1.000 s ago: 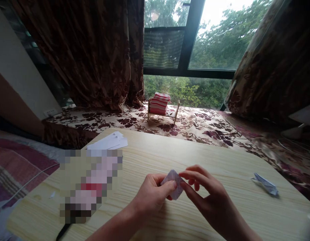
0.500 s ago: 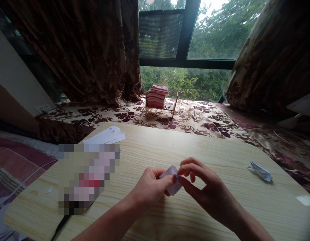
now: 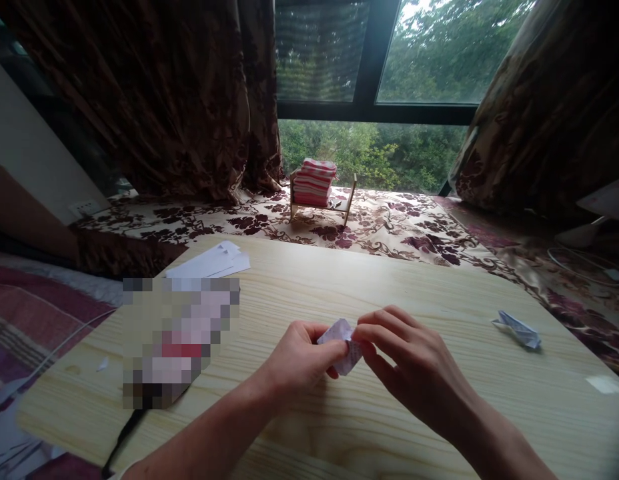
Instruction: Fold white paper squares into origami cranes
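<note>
A small folded piece of white paper [image 3: 343,329] with faint print is between my two hands, above the middle of the table. My left hand [image 3: 309,350] pinches it, thumb on top and fingers beneath. The thumb and fingertips of my right hand [image 3: 399,343] close on the paper's right edge; the exact grip there is partly hidden by the fingers. To the right lies a folded paper figure [image 3: 518,330] with pointed ends, apart from both hands.
The wooden table [image 3: 299,280] also bears white paper strips [image 3: 209,261], a blurred-out pinkish object [image 3: 184,347] with a black strap [image 3: 122,440], and a paper scrap [image 3: 103,364]. Beyond it, a small wooden stand [image 3: 347,207] holds folded striped cloths [image 3: 314,181] on the windowsill.
My right hand's fingers have drawn closer together at the paper's right edge. My left hand keeps its pinch. The whole view has shifted slightly, with things appearing a little higher.
</note>
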### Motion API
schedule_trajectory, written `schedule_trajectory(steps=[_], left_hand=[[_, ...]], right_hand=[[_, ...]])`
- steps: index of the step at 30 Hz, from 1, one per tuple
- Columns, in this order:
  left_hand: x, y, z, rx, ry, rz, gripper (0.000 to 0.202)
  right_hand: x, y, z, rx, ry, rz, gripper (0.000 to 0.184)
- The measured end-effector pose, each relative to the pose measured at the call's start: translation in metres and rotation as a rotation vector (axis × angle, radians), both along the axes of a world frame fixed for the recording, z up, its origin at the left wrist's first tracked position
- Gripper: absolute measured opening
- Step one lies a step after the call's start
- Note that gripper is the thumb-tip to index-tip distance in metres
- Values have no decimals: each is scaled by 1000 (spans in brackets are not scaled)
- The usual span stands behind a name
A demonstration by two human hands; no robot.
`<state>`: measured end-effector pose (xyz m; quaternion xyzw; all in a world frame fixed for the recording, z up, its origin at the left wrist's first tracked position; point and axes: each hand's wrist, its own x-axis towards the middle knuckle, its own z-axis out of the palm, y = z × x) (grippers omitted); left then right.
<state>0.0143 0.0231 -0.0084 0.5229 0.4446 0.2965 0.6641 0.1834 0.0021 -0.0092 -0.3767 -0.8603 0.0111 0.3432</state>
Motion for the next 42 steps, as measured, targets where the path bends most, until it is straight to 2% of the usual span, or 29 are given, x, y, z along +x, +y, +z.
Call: schedule_trajectory(steps=[5,12,17,24,29,42], left_hand=[[0,1,-1,-21,-64,46,13],[-1,1,1,-62,-123,41,11],[-1,0,1,-99,-165,50,21],[-1,1,-3,-36,-176,133,27],[-1,1,-2,57,-143,152,27],[2,-4,-3,165,-99,58,20]], right_hand=[[1,-1,3,27,-39,12,16],[4,0,0,-69,1,24,18],[3,0,-1,-86,68,39,18],[1,2,-5,-205,358,-154,9],[-3,1,-5,-326,383,-168,7],[-6,0,-6,-325,390,-137,15]])
